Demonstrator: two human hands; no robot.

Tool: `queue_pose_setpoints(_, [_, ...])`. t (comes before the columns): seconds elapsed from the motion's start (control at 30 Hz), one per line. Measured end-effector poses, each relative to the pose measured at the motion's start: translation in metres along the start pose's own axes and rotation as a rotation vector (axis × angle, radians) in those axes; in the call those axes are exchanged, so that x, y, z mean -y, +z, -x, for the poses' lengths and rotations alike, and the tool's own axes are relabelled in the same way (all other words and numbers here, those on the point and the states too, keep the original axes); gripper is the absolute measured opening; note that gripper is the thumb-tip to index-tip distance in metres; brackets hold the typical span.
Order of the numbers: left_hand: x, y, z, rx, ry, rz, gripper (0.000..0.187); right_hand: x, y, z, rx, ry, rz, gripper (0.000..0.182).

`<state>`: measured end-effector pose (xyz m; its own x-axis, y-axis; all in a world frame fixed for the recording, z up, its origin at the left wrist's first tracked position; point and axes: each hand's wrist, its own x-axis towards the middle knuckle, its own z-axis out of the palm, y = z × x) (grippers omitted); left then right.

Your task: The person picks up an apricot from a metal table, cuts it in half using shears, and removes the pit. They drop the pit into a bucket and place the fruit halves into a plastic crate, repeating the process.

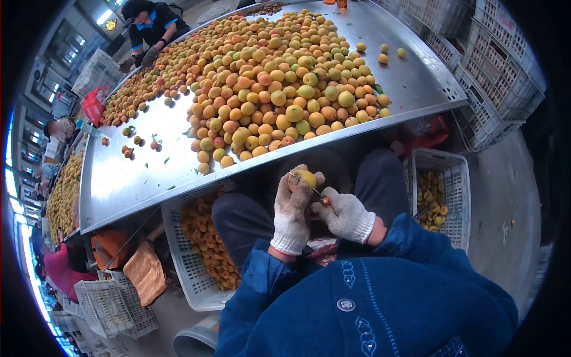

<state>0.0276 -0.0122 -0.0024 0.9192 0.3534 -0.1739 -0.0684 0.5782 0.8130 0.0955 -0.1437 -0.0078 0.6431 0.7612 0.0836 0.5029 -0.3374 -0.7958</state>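
My left hand (292, 205), in a soiled white knit glove, holds up a yellow apricot (306, 178) between thumb and fingers, over my lap. Close beside it on the right, my gloved right hand (345, 215) is closed on a thin metal tool with a reddish handle (325, 201). The tool's slim metal part reaches towards the apricot; its exact shape is too small to make out. In front of my hands, a large heap of whole apricots (267, 89) covers much of the metal table (160, 128).
A white crate (187, 276) of halved apricots stands by my left knee, another crate (458, 196) by my right. The table's raised edge (273, 159) runs just beyond my hands. Stacked crates (496, 65) stand at right. A co-worker (156, 27) leans over the far left side.
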Motion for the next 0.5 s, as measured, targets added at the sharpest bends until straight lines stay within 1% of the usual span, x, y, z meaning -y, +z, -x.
queue_pose_setpoints(0.03, [0.001,0.001,0.000,-0.001,-0.003,-0.001,0.055,-0.001,0.000,0.000,0.003,-0.009,0.066,0.043])
queue_pose_setpoints(0.07, [0.000,0.004,-0.001,0.028,-0.063,0.159,0.054,-0.002,0.002,0.000,0.004,-0.006,0.062,0.043])
queue_pose_setpoints(0.1, [0.000,0.006,0.000,0.057,-0.124,0.318,0.053,-0.005,0.005,0.001,-0.016,-0.025,0.017,0.042])
queue_pose_setpoints(0.13, [-0.001,0.008,0.002,0.056,-0.128,0.315,0.053,-0.007,0.007,0.001,-0.038,-0.045,-0.027,0.041])
queue_pose_setpoints(0.17, [-0.002,0.010,0.003,0.016,-0.188,0.429,0.054,-0.005,0.007,0.002,-0.039,-0.044,-0.028,0.041])
queue_pose_setpoints(0.2, [-0.002,0.011,0.004,-0.024,-0.250,0.543,0.054,-0.003,0.007,0.004,-0.034,-0.041,-0.151,0.041])
queue_pose_setpoints(0.23, [0.000,0.012,0.004,-0.025,-0.253,0.542,0.054,-0.002,0.008,0.006,-0.029,-0.038,-0.275,0.040])
queue_pose_setpoints(0.27, [0.003,0.011,0.003,-0.021,-0.266,0.555,0.054,-0.004,0.011,0.008,-0.027,-0.037,-0.277,0.040])
queue_pose_setpoints(0.33, [0.004,0.008,0.001,-0.015,-0.269,0.563,0.055,-0.010,0.016,0.007,-0.050,-0.032,-0.335,0.029])
queue_pose_setpoints(0.37, [0.004,0.007,0.001,0.011,-0.259,0.526,0.051,-0.005,0.010,0.007,-0.052,-0.042,-0.332,0.029])
queue_pose_setpoints(0.43, [0.004,0.005,0.000,0.047,-0.223,0.489,0.048,0.009,-0.006,0.005,0.091,0.161,-0.262,0.024])
queue_pose_setpoints(0.47, [0.006,0.003,0.000,0.069,-0.180,0.439,0.043,0.008,-0.008,0.003,0.095,0.144,-0.247,0.031])
queue_pose_setpoints(0.5, [0.005,0.000,-0.002,0.088,-0.130,0.383,0.038,0.008,-0.011,0.001,0.091,0.116,-0.153,0.030])
